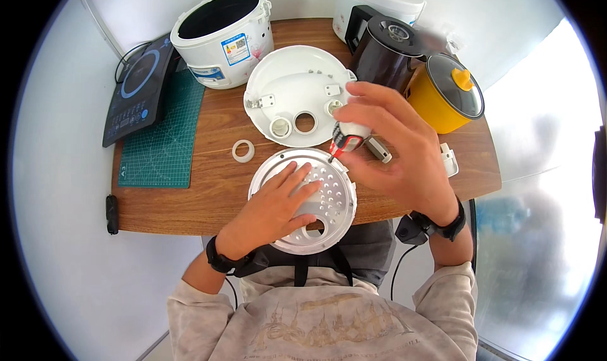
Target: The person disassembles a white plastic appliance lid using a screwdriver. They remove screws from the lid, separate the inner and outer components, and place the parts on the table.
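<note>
My left hand [278,203] lies flat, fingers spread, on a round perforated metal plate [335,212] at the table's near edge, pressing it down. My right hand [392,146] grips a white screwdriver with a red and black collar [346,140], held upright, its tip touching the plate's far rim. Just behind lies a white round plastic lid [284,86], inner side up, with hinge tabs and round openings.
A small white ring [243,150] lies left of the plate. A green cutting mat [167,136] and black induction cooker [136,89] sit at the left. White rice cooker body [221,35], black kettle [387,48], yellow pot with glass lid [446,92] stand behind.
</note>
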Demonstrator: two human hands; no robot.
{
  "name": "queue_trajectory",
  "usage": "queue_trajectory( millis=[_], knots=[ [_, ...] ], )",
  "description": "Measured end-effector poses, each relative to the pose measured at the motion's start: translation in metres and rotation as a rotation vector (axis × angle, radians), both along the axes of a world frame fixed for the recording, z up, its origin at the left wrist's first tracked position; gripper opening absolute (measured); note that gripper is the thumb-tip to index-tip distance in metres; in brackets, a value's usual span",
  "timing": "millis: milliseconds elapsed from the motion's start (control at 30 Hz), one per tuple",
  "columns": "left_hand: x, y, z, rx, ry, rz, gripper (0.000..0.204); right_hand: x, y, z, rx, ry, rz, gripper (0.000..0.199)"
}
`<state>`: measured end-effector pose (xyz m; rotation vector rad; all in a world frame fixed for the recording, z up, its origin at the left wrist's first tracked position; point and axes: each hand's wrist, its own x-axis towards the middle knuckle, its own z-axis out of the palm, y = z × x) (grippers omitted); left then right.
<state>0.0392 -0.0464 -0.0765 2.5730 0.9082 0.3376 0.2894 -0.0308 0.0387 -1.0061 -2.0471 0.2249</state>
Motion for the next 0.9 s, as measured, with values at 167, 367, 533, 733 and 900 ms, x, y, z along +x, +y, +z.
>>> queue_trajectory(
  millis=[167, 367, 533, 733, 900],
  knots=[
    [0.002, 0.006, 0.007, 0.041, -0.003, -0.046, 0.058, 0.007, -0.005, -0.002, 0.066, -0.014, -0.080, 0.042],
    [0.009, 0.010, 0.019, 0.000, 0.017, -0.072, 0.052, 0.015, -0.006, 0.003, -0.051, 0.141, -0.069, 0.044],
    [0.027, 0.032, 0.039, -0.101, -0.004, -0.077, 0.042, 0.028, -0.007, 0.008, 0.112, 0.039, -0.036, 0.047],
    [0.076, 0.053, 0.050, -0.224, -0.125, 0.016, 0.033, 0.055, -0.012, 0.004, -0.002, 0.148, -0.097, 0.046],
    [0.117, 0.062, 0.033, -0.246, -0.233, -0.022, 0.026, 0.082, -0.016, 0.007, -0.132, 0.230, -0.058, 0.043]
  ],
)
